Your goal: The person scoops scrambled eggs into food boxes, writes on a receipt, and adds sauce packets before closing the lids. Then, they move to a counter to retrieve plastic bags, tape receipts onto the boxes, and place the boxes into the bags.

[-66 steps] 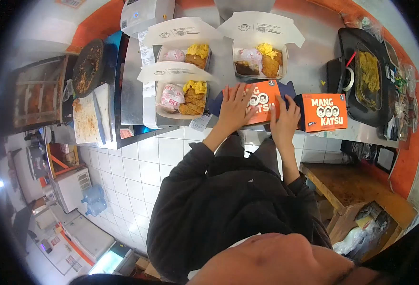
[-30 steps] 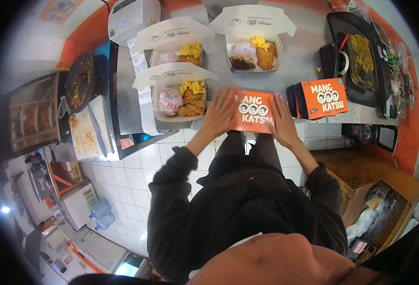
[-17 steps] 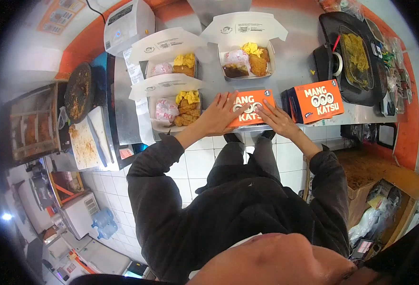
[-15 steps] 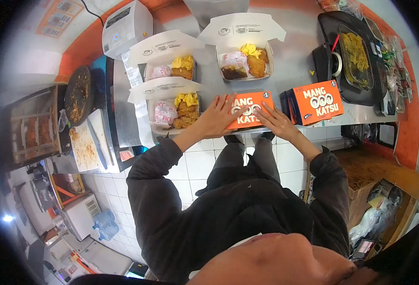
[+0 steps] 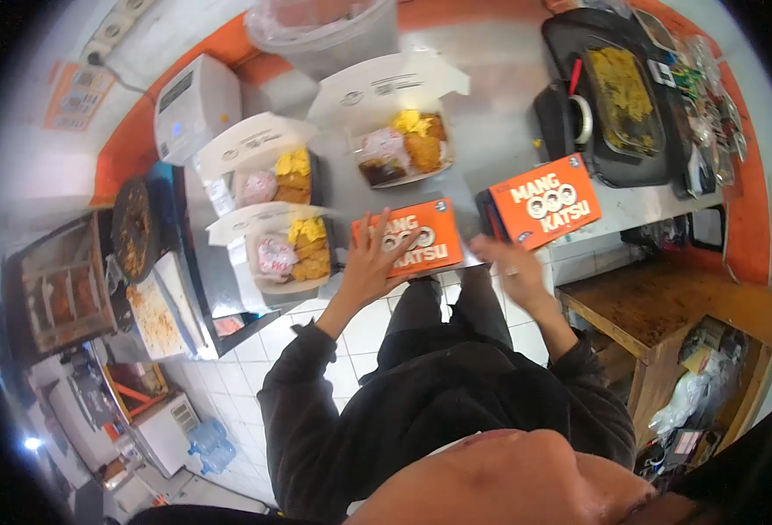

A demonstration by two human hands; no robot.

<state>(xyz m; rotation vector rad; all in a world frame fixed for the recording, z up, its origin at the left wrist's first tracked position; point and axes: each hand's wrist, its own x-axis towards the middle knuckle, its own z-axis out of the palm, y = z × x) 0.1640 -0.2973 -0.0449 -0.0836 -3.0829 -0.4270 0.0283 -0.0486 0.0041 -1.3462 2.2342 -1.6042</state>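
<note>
Laying our left hand [image 5: 371, 267] across the closed orange box [image 5: 431, 229], we have that grip open, its fingers spread over the left part of the lid. The box sits at the near edge of the tabletop [image 5: 495, 96]. Our right hand [image 5: 521, 273] is blurred, right of the box and near the orange cartons [image 5: 550, 201]; we cannot tell how far open its grip is or whether it touches either. Three open food boxes [image 5: 390, 92] stand left and far.

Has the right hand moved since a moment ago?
Yes: against the counter, the right hand has moved right, off the box it was touching and toward the other orange box.
</note>
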